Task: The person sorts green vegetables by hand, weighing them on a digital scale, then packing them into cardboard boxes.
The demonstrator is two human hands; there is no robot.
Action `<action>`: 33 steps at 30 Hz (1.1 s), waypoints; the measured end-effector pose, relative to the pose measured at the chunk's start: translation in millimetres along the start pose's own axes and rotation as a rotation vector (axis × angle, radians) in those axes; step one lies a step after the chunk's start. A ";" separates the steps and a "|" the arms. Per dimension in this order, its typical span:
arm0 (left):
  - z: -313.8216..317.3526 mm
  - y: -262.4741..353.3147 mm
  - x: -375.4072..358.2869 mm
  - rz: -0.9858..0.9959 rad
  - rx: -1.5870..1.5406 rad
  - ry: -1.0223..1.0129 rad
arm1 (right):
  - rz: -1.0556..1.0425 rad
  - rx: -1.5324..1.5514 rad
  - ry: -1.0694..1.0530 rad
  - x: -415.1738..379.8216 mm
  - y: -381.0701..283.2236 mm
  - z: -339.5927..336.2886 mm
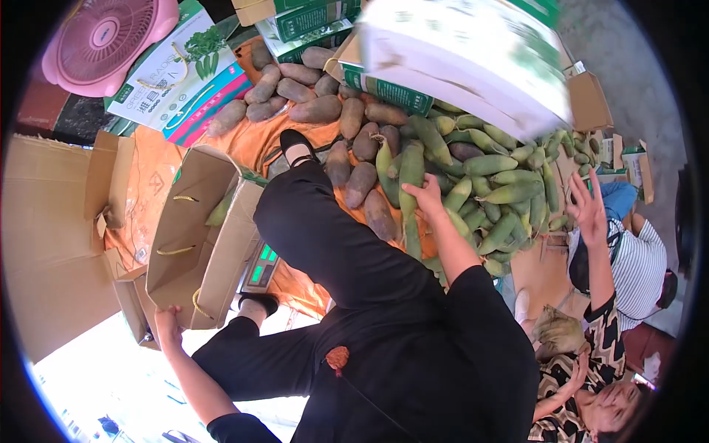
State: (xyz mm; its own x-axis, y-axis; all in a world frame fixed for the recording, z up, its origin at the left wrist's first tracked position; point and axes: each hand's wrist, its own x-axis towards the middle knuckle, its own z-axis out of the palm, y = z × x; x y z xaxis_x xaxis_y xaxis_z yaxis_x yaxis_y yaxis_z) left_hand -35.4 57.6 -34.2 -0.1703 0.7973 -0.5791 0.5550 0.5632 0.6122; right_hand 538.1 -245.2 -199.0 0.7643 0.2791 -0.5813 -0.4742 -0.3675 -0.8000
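My right hand (427, 198) is closed around a long green radish (411, 168) at the edge of a large heap of green radishes (511, 192). My left hand (168, 325) grips the near lower edge of an open cardboard box (193, 244) with yellow cord handles. Inside that box, part of a green radish (220, 210) shows. Beneath the box sits a scale with a lit green display (262, 266). Dark reddish-brown, elongated root vegetables (317, 109) lie on an orange sheet in front of me, beside the green heap.
A blurred white and green carton (465, 59) hangs over the heap. At upper left are a pink fan (109, 40) and a printed radish carton (173, 81). To the right, one person raises a hand (588, 210); another wears a striped shirt (641, 269). A big cardboard box (52, 244) stands left.
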 end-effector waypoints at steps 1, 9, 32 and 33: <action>2.5 4.4 -4.3 -0.009 -0.019 -0.003 | -0.112 -0.038 -0.108 -3.0 -9.4 2.5; -6.3 -13.8 12.3 0.068 0.005 -0.049 | -0.656 -0.356 -0.321 -33.5 -118.6 61.8; 1.3 -6.0 5.1 0.040 0.022 -0.052 | -1.369 -1.505 -1.272 -267.2 -104.9 409.3; -2.2 -12.7 11.8 0.070 0.010 -0.056 | -1.337 -1.527 -1.224 -270.1 -88.5 416.1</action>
State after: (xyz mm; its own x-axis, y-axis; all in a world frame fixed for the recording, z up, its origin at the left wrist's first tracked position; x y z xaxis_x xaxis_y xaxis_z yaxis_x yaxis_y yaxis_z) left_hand -46.2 60.3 -47.6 -0.0854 0.8210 -0.5645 0.5721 0.5043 0.6468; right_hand 191.8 81.1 -32.9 -0.5179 0.8062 -0.2860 0.8376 0.4100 -0.3610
